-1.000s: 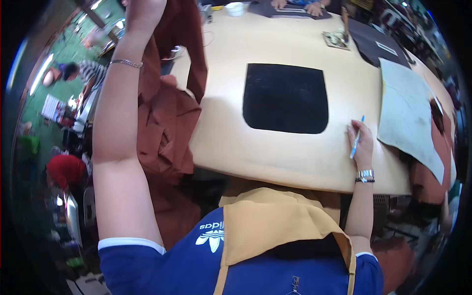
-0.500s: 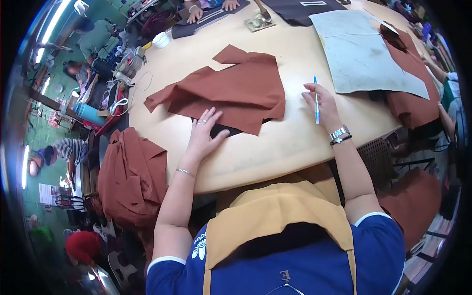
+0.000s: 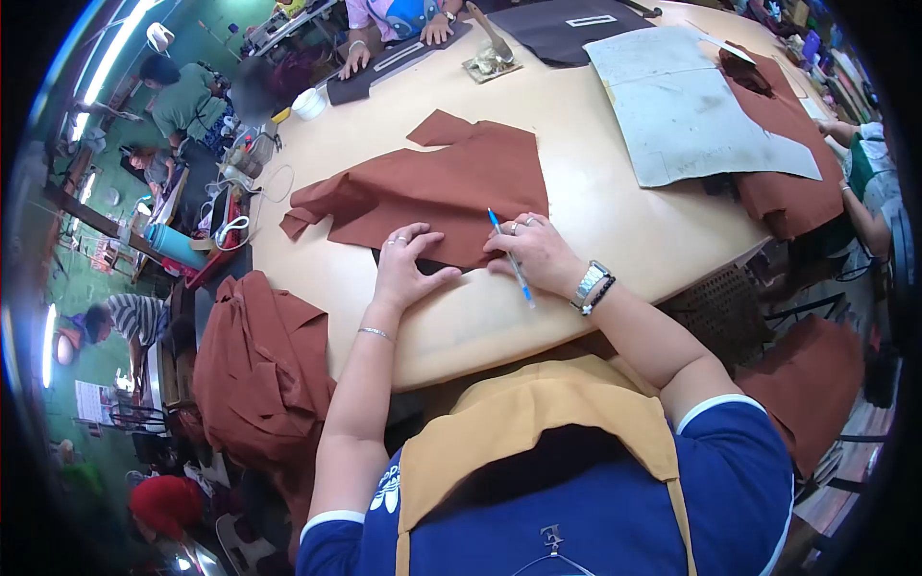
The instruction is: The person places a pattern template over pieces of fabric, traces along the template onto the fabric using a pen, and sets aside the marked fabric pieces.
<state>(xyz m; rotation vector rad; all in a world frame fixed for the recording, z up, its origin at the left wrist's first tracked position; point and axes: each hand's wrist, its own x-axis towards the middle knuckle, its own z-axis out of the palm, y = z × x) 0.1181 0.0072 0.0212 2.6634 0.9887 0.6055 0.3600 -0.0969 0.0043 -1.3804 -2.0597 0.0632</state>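
Note:
A rust-brown piece of cloth (image 3: 451, 182) lies rumpled on the pale table, with a darker layer showing under its near edge. My left hand (image 3: 408, 269) rests at that near edge, fingers spread and thumb apart, fingertips on the cloth. My right hand (image 3: 543, 254) holds a blue ballpoint pen (image 3: 520, 274), which slants across the fingers. Its fingertips are at the near right corner of the cloth; whether they also pinch the cloth, I cannot tell.
A grey-white pattern sheet (image 3: 696, 106) lies over more brown cloth at the right. Brown cloth (image 3: 259, 365) is heaped left of the table (image 3: 480, 336). At the far side are a brush (image 3: 492, 36), a white cup (image 3: 309, 104) and another person's hands (image 3: 437, 29) on dark cloth.
My right hand has moved left with the pen, from bare table to the cloth's near right corner. My left hand stays near the cloth's edge, its fingers more bent.

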